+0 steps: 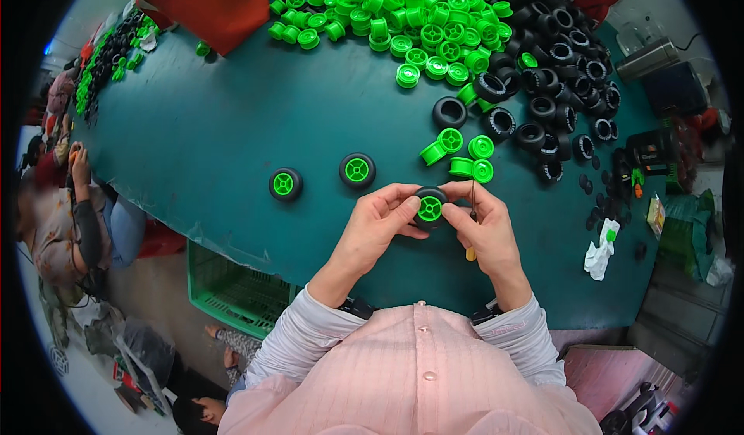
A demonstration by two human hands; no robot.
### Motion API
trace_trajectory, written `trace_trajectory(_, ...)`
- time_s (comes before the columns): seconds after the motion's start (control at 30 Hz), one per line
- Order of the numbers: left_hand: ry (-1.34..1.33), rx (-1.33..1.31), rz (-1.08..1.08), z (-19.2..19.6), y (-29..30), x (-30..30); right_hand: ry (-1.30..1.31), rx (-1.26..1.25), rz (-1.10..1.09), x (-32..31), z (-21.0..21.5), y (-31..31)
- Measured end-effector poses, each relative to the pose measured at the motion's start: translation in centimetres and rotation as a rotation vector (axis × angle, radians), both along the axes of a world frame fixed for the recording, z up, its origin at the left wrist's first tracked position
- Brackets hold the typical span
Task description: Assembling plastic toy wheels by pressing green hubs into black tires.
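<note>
Between my two hands is a toy wheel (pixel 430 209), a black tyre around a green spoked rim. My left hand (pixel 375 227) is closed on its left side, thumb on the tyre. My right hand (pixel 488 230) grips the right side, thumb at the rim's edge. A thin tool with a yellow handle (pixel 470 254) is also tucked in my right hand, its narrow metal shaft pointing away from me. Just beyond my fingers lie several loose green rims (pixel 481 147). Two fitted wheels, one (pixel 357 170) nearer my hands and another (pixel 286 184) farther left, lie flat on the green table.
A large heap of green rims (pixel 418 17) covers the far middle, beside a pile of black tyres (pixel 566 86). A red container (pixel 205 9) stands far left. Crumpled white paper (pixel 601 251) lies at right. A green crate (pixel 232 288) sits below the table edge; another person (pixel 74 210) works at left.
</note>
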State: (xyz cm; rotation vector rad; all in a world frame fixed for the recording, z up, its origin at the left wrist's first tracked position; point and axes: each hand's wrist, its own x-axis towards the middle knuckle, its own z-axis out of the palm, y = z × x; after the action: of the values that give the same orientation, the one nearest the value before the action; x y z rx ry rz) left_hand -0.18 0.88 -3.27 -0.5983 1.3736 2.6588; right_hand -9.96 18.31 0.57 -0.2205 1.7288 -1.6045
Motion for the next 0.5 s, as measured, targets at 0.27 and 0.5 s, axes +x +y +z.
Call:
trace_trajectory(0.27,-0.042,-0.226,0.058,-0.5,1.4,0.0,0.239,-0.023,-0.023,0.6,-2.7,-0.8)
trace_trajectory(0.5,-0.116,-0.308,-0.123,1.5,0.6,-0.4,0.237,-0.061,0.095,0.0,-2.4,-0.1)
